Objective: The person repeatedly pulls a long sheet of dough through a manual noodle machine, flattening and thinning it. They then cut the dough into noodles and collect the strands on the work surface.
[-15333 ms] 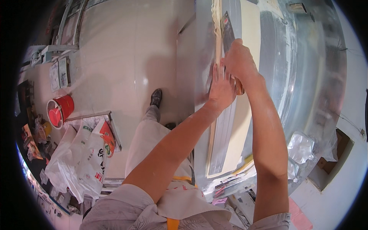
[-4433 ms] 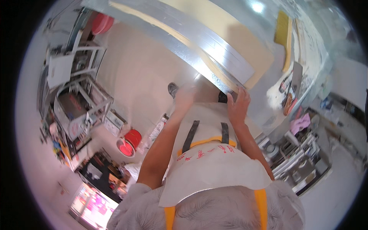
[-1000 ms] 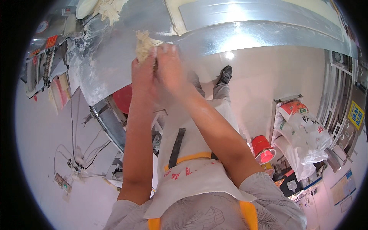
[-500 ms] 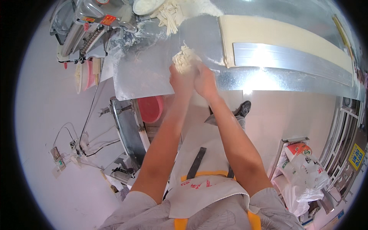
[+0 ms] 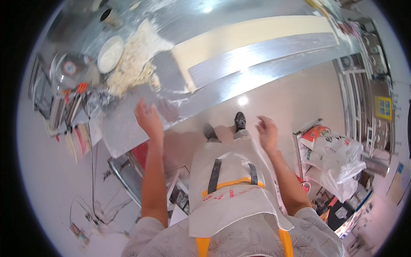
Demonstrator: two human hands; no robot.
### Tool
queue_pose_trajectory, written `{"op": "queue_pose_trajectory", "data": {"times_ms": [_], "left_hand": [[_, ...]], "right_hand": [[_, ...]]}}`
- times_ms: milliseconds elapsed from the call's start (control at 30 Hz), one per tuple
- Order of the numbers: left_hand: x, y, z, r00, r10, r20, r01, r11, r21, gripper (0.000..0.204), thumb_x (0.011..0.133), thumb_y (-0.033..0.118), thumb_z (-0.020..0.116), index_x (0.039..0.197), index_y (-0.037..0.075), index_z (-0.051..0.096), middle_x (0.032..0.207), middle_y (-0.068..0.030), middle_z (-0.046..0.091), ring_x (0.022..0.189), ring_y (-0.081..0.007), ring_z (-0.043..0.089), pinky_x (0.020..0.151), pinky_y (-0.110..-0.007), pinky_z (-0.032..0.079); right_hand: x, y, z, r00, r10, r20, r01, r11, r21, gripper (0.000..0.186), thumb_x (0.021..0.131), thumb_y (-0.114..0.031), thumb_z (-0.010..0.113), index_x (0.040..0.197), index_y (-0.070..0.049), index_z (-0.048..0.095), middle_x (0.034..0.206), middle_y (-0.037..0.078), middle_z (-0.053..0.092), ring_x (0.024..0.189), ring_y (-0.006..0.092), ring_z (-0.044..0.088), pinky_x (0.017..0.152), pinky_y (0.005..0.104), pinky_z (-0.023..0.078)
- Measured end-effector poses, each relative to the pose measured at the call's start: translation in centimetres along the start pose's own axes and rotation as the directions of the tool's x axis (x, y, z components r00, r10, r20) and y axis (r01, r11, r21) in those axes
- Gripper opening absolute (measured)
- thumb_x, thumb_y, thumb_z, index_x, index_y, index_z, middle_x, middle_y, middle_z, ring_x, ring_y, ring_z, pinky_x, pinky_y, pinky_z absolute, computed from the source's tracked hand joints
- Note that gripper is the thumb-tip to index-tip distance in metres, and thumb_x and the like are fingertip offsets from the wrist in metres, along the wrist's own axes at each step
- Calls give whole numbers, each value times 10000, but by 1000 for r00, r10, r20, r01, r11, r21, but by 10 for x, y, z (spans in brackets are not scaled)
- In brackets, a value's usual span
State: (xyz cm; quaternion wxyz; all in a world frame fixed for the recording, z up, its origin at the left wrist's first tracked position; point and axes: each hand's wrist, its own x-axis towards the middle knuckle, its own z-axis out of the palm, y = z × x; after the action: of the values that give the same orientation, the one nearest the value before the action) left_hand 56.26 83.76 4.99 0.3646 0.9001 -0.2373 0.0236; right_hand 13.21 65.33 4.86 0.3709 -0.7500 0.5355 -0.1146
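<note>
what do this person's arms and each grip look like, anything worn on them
The left grip and right grip are ungloved, slightly blurred hands. The forearms are bare, with no watch or cable visible. Short, loose light-grey sleeves with darker leaf outlines cover the upper arms.

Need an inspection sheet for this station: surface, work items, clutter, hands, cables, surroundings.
Surface: metal table, whitish powder at its left end.
Work items: pale dough sheet, flat metal strip along its near side; dough strips heaped beside a white bowl.
Clutter: white bags piled at right.
Hands: left hand at the table's near edge, empty; right hand off the table, empty.
Cables: dark cable hanging at left, others blurred below.
Surroundings: pale floor; metal machine at far left.
</note>
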Motion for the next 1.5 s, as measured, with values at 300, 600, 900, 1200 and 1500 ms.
{"op": "queue_pose_trajectory", "data": {"times_ms": [300,600,900,1200,1500], "left_hand": [[-110,219,130,800,405,443,-320,912,-256,442,982,18,698,1422,50,664,1258,-167,710,1149,-346,665,1021,-465,505],[-60,428,356,591,682,432,-768,639,42,769,979,303,764,1641,90,435,1710,-190,375,1600,-439,300,1287,-660,200],[-56,467,408,638,521,568,-715,674,185,894,995,408,723,1691,32,308,1731,-239,314,1601,-450,278,1287,-667,154],[-55,465,413,601,563,567,-761,621,190,815,1048,425,615,1691,22,316,1713,-242,344,1595,-441,294,1292,-629,172],[-54,461,414,588,583,561,-775,606,182,762,1072,412,582,1691,38,342,1695,-262,362,1574,-463,320,1283,-624,192]], "right_hand": [[26,193,-196,858,369,-358,-305,926,223,381,1095,-277,632,1279,47,711,975,165,777,906,229,762,854,355,597],[377,251,-369,866,-22,-500,67,995,72,350,1092,-293,613,1271,-20,738,1217,216,745,1074,337,731,968,400,543],[572,314,-417,824,-187,-535,313,937,155,306,1070,-292,619,1196,-65,780,1106,159,731,1053,318,703,943,394,544],[585,319,-406,807,-156,-569,316,929,194,272,1009,-255,675,1106,-28,789,1087,212,771,1040,361,728,953,429,547],[581,317,-406,807,-137,-574,321,918,232,255,995,-231,693,1090,-22,803,1072,200,783,1025,342,737,940,404,554]]}}
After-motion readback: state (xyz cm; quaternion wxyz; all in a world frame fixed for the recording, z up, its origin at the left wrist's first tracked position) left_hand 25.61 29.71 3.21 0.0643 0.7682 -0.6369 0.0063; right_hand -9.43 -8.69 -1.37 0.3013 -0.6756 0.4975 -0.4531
